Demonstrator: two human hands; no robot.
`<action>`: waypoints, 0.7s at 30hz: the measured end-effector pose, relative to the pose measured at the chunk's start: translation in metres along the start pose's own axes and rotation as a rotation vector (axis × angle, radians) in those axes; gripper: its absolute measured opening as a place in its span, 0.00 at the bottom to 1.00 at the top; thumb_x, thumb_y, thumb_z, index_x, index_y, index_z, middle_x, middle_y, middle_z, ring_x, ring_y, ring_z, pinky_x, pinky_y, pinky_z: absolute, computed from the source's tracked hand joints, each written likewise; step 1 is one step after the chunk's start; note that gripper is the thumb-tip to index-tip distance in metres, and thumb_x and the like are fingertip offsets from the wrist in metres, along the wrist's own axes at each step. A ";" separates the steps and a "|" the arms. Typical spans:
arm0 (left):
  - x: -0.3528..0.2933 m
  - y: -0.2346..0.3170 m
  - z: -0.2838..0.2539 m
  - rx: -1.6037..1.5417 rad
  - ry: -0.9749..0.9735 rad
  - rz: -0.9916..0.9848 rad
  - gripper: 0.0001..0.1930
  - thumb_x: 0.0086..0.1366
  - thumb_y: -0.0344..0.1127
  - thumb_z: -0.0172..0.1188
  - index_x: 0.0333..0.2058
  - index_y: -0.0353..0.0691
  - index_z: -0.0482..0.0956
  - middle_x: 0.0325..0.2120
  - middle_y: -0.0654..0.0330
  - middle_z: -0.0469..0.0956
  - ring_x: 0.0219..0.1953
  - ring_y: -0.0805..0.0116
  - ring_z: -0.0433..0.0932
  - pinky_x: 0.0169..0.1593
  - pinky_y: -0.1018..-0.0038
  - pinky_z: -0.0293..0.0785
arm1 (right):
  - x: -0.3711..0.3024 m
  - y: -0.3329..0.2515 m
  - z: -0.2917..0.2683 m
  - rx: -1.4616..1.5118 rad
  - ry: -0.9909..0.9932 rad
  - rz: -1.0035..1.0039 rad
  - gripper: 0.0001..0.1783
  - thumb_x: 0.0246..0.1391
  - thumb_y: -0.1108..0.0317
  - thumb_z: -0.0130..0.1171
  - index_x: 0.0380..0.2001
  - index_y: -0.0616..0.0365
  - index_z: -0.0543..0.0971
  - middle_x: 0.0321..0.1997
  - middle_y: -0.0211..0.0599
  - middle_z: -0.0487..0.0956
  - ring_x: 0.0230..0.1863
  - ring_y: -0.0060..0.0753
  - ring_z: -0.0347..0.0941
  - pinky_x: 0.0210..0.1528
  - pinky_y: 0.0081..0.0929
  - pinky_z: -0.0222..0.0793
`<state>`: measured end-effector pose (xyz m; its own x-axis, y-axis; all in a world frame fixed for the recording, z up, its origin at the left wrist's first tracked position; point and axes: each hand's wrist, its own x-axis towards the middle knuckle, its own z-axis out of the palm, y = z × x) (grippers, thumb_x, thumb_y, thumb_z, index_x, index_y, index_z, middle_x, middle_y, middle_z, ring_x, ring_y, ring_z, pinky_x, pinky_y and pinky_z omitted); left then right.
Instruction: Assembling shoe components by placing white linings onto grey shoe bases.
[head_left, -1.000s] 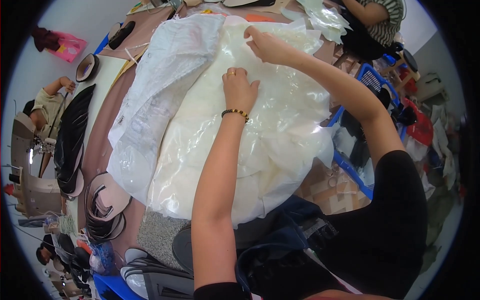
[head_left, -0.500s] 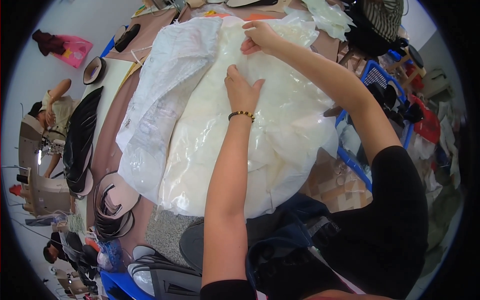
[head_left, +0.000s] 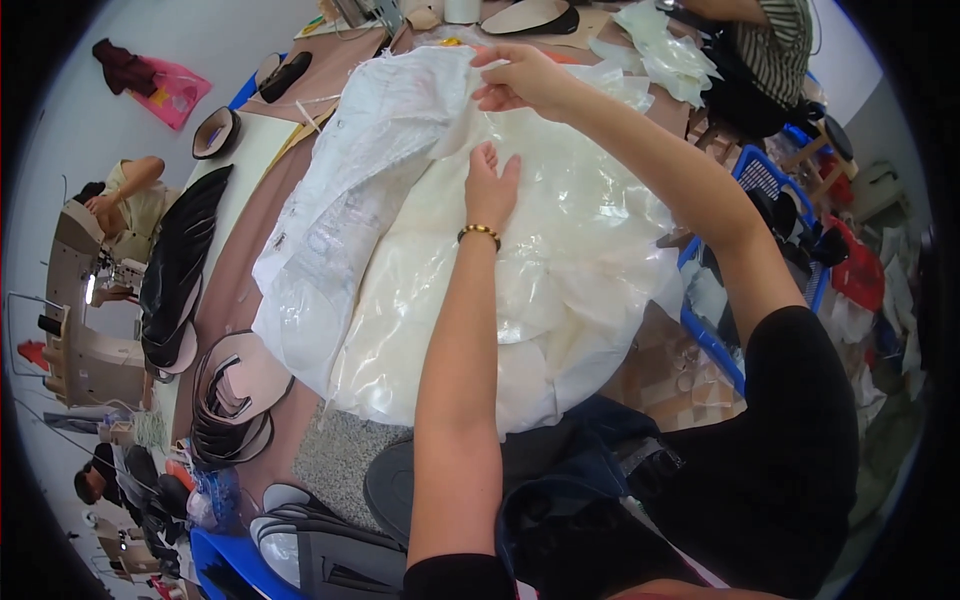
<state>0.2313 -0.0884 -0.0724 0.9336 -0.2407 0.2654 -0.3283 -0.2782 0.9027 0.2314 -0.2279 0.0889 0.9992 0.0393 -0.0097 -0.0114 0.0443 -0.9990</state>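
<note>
A large heap of glossy cream-white plastic sheets (head_left: 560,220) lies on the table in front of me. A white woven plastic sheet (head_left: 325,210), creased and folded, covers its left side. My left hand (head_left: 490,190), with a beaded bracelet (head_left: 479,235) at the wrist, is over the middle of the cream sheets, thumb apart from the fingers. Farther up, my right hand (head_left: 525,80) reaches in from the right, fingers spread and bent beside the woven sheet's far right edge. Whether its fingertips touch that edge is unclear; nothing shows gripped in either hand.
Black shoe pieces (head_left: 180,270) and curved pink-and-black pieces (head_left: 240,395) lie to the left. A blue basket (head_left: 715,345) of dark items stands at my right. Beyond it sits a person in a striped top (head_left: 775,50); another works at a sewing machine (head_left: 85,260) on the left.
The view has shifted, so the table and sheets appear farther right. Both hands are now closer to the woven sheet's edge, and the left hand has turned more upright.
</note>
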 end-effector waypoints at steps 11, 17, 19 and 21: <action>-0.001 0.074 -0.043 -1.058 -0.110 -0.783 0.17 0.66 0.42 0.56 0.38 0.30 0.72 0.31 0.52 0.78 0.35 0.57 0.80 0.40 0.62 0.78 | -0.036 0.048 -0.054 -0.291 -0.062 0.041 0.22 0.56 0.69 0.50 0.55 0.63 0.70 0.33 0.43 0.80 0.29 0.29 0.78 0.39 0.23 0.75; -0.006 0.052 -0.025 -0.178 0.013 -0.446 0.12 0.65 0.37 0.58 0.28 0.34 0.73 0.25 0.54 0.79 0.25 0.59 0.80 0.29 0.66 0.77 | -0.028 0.020 -0.034 -1.366 0.086 -0.180 0.24 0.56 0.52 0.55 0.50 0.56 0.77 0.40 0.41 0.82 0.39 0.41 0.80 0.45 0.36 0.73; -0.010 0.059 -0.011 -0.077 0.039 -0.386 0.12 0.64 0.36 0.59 0.27 0.33 0.73 0.23 0.53 0.78 0.23 0.58 0.80 0.28 0.65 0.76 | -0.003 0.032 -0.042 -1.411 0.226 -0.415 0.26 0.54 0.47 0.55 0.48 0.55 0.79 0.40 0.41 0.82 0.41 0.43 0.79 0.46 0.38 0.72; -0.015 0.061 -0.001 0.120 0.110 -0.251 0.11 0.63 0.35 0.58 0.27 0.33 0.72 0.24 0.50 0.78 0.27 0.53 0.80 0.33 0.62 0.76 | 0.024 0.048 -0.039 -1.328 0.290 -0.540 0.26 0.50 0.44 0.59 0.42 0.55 0.82 0.40 0.42 0.82 0.42 0.45 0.78 0.47 0.38 0.71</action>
<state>0.1973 -0.1010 -0.0213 0.9956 -0.0503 0.0794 -0.0933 -0.4260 0.8999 0.2568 -0.2638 0.0384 0.8449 0.1117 0.5231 0.2423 -0.9518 -0.1881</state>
